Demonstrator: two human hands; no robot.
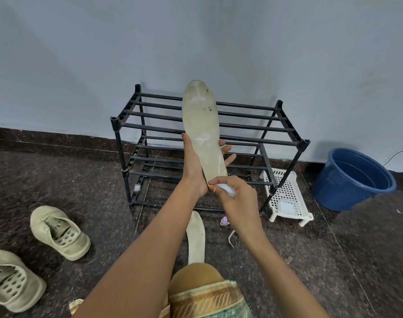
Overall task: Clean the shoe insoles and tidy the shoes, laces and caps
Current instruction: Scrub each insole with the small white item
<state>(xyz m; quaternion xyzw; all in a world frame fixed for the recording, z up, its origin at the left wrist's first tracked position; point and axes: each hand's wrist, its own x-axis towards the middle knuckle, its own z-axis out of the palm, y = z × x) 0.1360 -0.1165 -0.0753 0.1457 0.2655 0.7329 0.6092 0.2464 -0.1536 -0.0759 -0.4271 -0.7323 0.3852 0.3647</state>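
Observation:
My left hand (pixel 194 166) holds a pale beige insole (pixel 201 125) upright by its lower half, in front of the black shoe rack. Dark specks and whitish smears mark the insole's face. My right hand (pixel 234 195) pinches a small white wipe (pixel 226 189) against the insole's heel end. A second insole (pixel 196 237) lies flat on the floor below my hands. Two beige shoes sit on the floor at the left, one (pixel 59 231) nearer the rack and one (pixel 10 281) at the frame's edge.
An empty black two-tier shoe rack (pixel 241 127) stands against the blue wall. A white perforated plastic stool (pixel 287 196) and a blue bucket (pixel 354 177) are to its right. A small purple-capped bottle (pixel 224 221) and a white lace (pixel 230 237) lie on the dark stone floor. My knee (pixel 196 278) is below.

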